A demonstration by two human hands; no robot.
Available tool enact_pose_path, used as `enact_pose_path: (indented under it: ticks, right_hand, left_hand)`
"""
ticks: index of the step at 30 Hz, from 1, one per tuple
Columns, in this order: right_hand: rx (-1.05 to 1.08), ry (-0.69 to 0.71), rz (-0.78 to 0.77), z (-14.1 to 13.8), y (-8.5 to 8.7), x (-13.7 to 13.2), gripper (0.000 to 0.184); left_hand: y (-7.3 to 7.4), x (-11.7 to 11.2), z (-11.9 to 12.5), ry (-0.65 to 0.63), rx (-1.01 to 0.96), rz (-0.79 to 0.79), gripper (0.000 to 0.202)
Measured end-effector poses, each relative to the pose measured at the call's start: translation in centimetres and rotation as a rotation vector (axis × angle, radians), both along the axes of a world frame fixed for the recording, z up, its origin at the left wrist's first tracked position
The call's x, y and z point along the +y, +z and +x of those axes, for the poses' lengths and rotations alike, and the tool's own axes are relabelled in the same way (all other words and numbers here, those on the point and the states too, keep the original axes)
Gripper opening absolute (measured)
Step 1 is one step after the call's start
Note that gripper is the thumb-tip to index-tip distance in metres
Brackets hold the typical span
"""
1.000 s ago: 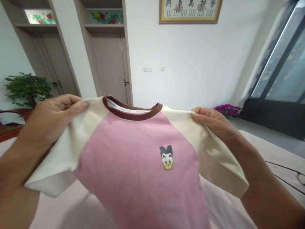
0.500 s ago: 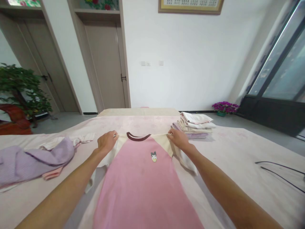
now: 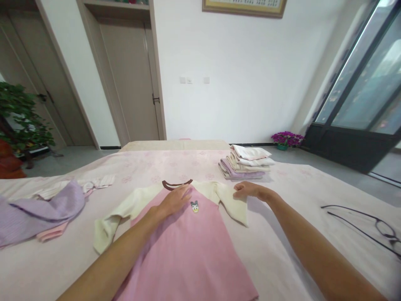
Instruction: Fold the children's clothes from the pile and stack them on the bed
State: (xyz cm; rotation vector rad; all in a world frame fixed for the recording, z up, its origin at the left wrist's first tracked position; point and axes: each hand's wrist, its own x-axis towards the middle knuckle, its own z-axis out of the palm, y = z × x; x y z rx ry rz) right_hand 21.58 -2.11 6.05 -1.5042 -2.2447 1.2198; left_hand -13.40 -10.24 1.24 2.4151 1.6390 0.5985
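A pink long-sleeved shirt (image 3: 184, 242) with cream sleeves, a dark red collar and a small duck-face patch lies face up in front of me, its neck pointing away. My left hand (image 3: 177, 200) rests on the chest just below the collar, fingers stretched out and holding nothing. At the upper edge of the right-hand sleeve (image 3: 234, 205), my right hand (image 3: 249, 190) has its fingers closed on the cream cloth. The other sleeve (image 3: 125, 207) is bent outward on the left, partly behind my left forearm.
A stack of folded clothes (image 3: 250, 163) stands beyond my right hand. Rumpled lilac clothing (image 3: 44, 209) lies at the left, over a folded pink piece (image 3: 52, 231). Eyeglasses (image 3: 369, 225) are at the right on the pale floral sheet (image 3: 291, 217).
Both hands have let go of the raised shoulders, and the shirt now lies flat. My left hand has moved right onto the chest; my right hand has moved outward to the sleeve.
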Motion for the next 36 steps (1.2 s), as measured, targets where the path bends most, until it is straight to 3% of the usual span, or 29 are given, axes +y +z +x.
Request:
enact_pose_path:
  ticks: [3, 7, 11, 15, 19, 22, 25, 28, 33, 36]
  right_hand:
    - [0.250, -0.017, -0.041, 1.1, 0.6, -1.5, 0.033]
    - [0.488, -0.155, -0.121, 2.4, 1.0, -2.2, 0.044]
    - [0.366, -0.207, -0.164, 4.3, -0.1, -1.1, 0.040]
    - [0.118, -0.423, 0.075, 5.6, -2.1, 0.9, 0.029]
    - [0.337, -0.604, 0.330, 5.9, -3.5, 2.2, 0.037]
    - [0.344, -0.740, 0.328, 5.8, -4.3, 2.0, 0.058]
    - [0.179, -0.753, 0.331, 5.5, -4.8, 1.1, 0.067]
    - [-0.007, -0.709, 0.418, 5.0, -5.2, -0.1, 0.065]
    - [0.073, -0.666, 0.379, 5.4, -5.6, -0.9, 0.056]
    - [-0.069, -0.629, 0.463, 6.5, -5.8, -0.9, 0.047]
  left_hand:
    - [-1.0, 1.2, 1.7, -0.028, 0.057, -0.029, 0.050]
    - [-2.3, 2.0, 2.5, 0.058, 0.197, -0.015, 0.054]
    - [-3.0, 2.1, 2.6, 0.085, 0.255, -0.012, 0.059]
    - [-3.1, 2.1, 2.7, 0.107, 0.260, -0.014, 0.065]
    - [-2.8, 2.2, 2.9, 0.119, 0.273, -0.041, 0.066]
    - [-2.8, 2.3, 3.1, 0.151, 0.276, -0.048, 0.066]
    - [-2.9, 2.6, 3.4, 0.192, 0.273, -0.038, 0.066]
    - [-3.1, 2.7, 3.6, 0.214, 0.274, -0.024, 0.065]
    - [-3.1, 2.9, 3.7, 0.248, 0.261, -0.037, 0.061]
    - [-3.0, 3.2, 3.7, 0.268, 0.244, -0.060, 0.058]
